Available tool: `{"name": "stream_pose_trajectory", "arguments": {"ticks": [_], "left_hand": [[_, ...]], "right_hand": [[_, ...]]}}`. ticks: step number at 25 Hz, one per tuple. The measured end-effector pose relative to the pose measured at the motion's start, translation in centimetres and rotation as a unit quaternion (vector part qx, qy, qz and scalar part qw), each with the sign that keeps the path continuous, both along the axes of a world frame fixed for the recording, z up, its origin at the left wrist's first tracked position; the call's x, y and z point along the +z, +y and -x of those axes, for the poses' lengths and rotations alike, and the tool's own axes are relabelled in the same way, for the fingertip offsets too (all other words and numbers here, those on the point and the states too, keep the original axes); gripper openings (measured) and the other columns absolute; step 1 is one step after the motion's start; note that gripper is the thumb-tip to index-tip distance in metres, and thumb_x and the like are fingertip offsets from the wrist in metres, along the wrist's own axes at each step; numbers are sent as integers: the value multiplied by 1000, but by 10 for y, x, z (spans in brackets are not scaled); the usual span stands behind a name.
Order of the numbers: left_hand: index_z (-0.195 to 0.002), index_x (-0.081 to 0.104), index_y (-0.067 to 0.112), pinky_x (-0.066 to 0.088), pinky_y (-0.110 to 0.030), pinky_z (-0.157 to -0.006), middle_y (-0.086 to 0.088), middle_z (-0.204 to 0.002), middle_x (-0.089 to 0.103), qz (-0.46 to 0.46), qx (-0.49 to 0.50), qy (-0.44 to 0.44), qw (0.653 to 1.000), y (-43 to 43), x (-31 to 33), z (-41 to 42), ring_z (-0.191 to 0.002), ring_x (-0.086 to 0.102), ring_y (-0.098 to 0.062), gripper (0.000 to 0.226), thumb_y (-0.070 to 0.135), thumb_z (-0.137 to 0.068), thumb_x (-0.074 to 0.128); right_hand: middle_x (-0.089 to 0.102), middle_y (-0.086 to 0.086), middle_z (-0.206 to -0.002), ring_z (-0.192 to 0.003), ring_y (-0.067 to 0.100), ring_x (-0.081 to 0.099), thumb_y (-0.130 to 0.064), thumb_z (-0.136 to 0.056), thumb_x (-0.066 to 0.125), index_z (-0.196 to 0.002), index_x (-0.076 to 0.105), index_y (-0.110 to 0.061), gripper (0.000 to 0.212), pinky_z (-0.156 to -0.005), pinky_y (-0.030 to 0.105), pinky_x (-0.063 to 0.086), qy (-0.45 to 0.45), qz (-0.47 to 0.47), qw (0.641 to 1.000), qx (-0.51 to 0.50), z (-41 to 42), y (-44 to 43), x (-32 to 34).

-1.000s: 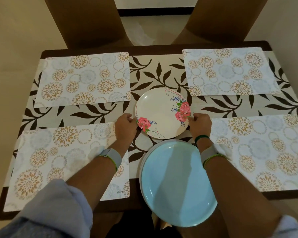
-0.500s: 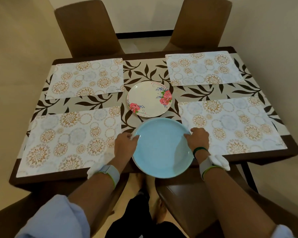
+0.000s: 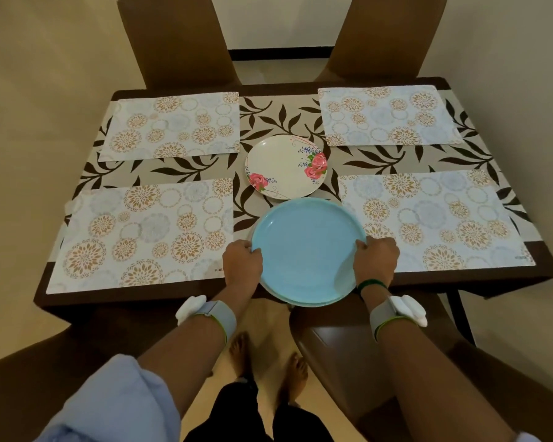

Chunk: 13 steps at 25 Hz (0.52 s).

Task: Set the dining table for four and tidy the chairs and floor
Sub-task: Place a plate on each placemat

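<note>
Our left hand (image 3: 242, 261) and right hand (image 3: 377, 261) each grip a side rim of the blue plate (image 3: 307, 250), fingers curled over its edge. The plate overhangs the table's (image 3: 77, 301) near edge, between the near left placemat (image 3: 141, 234) and the near right placemat (image 3: 428, 218). A floral plate (image 3: 286, 167) lies just beyond it at the centre.

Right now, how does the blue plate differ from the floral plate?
The blue plate is plain; the floral plate is cream with pink roses. The blue plate looks larger than the floral one. The left hand and right hand grip the blue plate's rim, and it juts past the near edge of the table; the floral plate lies untouched mid-table. Both are round and empty.
</note>
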<state>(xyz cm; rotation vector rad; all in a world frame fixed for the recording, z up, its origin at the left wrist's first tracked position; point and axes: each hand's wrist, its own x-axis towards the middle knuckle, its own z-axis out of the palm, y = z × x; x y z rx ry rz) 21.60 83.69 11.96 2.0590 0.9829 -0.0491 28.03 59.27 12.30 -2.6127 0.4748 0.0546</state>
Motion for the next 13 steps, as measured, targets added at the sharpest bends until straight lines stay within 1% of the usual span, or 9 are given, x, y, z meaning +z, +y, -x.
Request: {"name": "stream_pose_trajectory", "arguments": {"ticks": [1, 2, 4, 6, 7, 9, 11, 13], "left_hand": [[-122, 69, 7, 44, -26, -75, -6, -103, 71, 7, 6, -17, 1000, 6, 4, -2, -93, 63, -19, 33, 19, -91, 69], [-122, 69, 8, 44, -25, -75, -4, -101, 70, 16, 13, -30, 999, 13, 7, -3, -90, 62, -17, 33, 19, -90, 70], [-121, 70, 8, 43, -24, -73, -2, -99, 70, 21, 26, -47, 998, 40, 15, -5, -87, 60, -14, 33, 20, -90, 71], [-118, 70, 8, 44, -25, -74, -2, -98, 70, 11, 36, -47, 998, 80, 18, -2, -87, 60, -15, 31, 20, -90, 71], [-117, 71, 8, 44, -25, -75, -2, -97, 70, 4, 41, -47, 998, 102, 19, 1, -88, 61, -16, 29, 19, -90, 71], [-116, 72, 8, 44, -25, -79, -4, -100, 71, -17, 60, -41, 997, 154, 17, 10, -94, 65, -21, 29, 20, -90, 72], [-117, 72, 7, 44, -25, -81, -7, -103, 72, -38, 82, -29, 995, 212, 8, 25, -99, 67, -25, 30, 19, -90, 73], [-119, 72, 5, 47, -27, -84, -10, -104, 73, -50, 100, -15, 994, 261, -4, 37, -100, 68, -27, 33, 20, -90, 74]], "right_hand": [[57, 25, -106, -105, 43, 54, -22, -95, 64, -108, 71, 3, 29, -88, 48, 51, -13, -14, 1000, -1, -2, 4, 5], [59, 23, -100, -99, 42, 57, -23, -94, 64, -98, 73, 2, 27, -85, 46, 52, -23, -31, 999, 2, -4, 10, 9], [61, 20, -84, -82, 39, 60, -25, -91, 65, -78, 68, 0, 29, -76, 41, 54, -29, -63, 998, 2, -12, 31, 14], [61, 21, -71, -69, 38, 60, -22, -92, 64, -70, 64, 3, 33, -66, 40, 54, -31, -98, 995, 16, -17, 67, 16], [60, 22, -67, -66, 38, 60, -19, -93, 63, -68, 62, 5, 35, -64, 40, 52, -34, -112, 993, 27, -16, 90, 17], [62, 23, -69, -70, 38, 61, -16, -94, 59, -70, 62, 6, 33, -65, 41, 52, -21, -143, 988, 48, -16, 145, 16], [67, 24, -79, -79, 39, 63, -15, -95, 58, -83, 69, 7, 27, -74, 41, 52, 4, -164, 983, 80, -12, 206, 9], [71, 24, -91, -90, 40, 65, -14, -94, 60, -95, 73, 5, 23, -84, 41, 51, 29, -173, 978, 110, -7, 254, 2]]}}
